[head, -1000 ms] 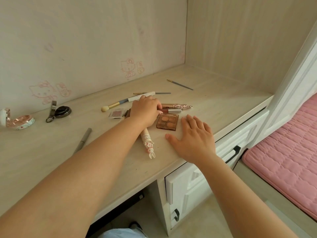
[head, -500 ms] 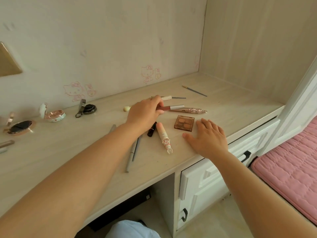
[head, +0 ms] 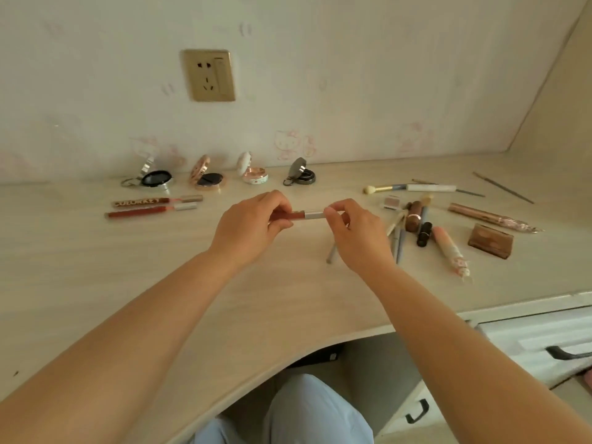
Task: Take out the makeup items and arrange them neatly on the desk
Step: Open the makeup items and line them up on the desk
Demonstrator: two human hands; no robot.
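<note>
Above the middle of the desk (head: 160,283), both hands hold one lip gloss tube (head: 306,215) level. My left hand (head: 253,224) pinches its reddish end and my right hand (head: 355,232) its silver cap. Two more lip gloss tubes (head: 153,206) lie side by side at the left. Several open compacts (head: 205,176) stand in a row along the wall. At the right lies a loose pile: a brown lipstick (head: 414,214), a black tube (head: 423,233), a bunny-print tube (head: 451,253), a brown eyeshadow palette (head: 490,240), a rose-gold wand (head: 490,216) and a white-handled brush (head: 413,188).
A gold wall socket (head: 209,75) is above the desk. Thin brushes (head: 503,187) lie at the far right. White drawers (head: 541,344) with black handles sit under the desk's right side. My knee in light-blue trousers (head: 307,411) is below the desk edge.
The camera has swung left. My left hand lifted a lip gloss tube out of the pile and carried it to the middle; my right hand left the desk and took its cap end.
</note>
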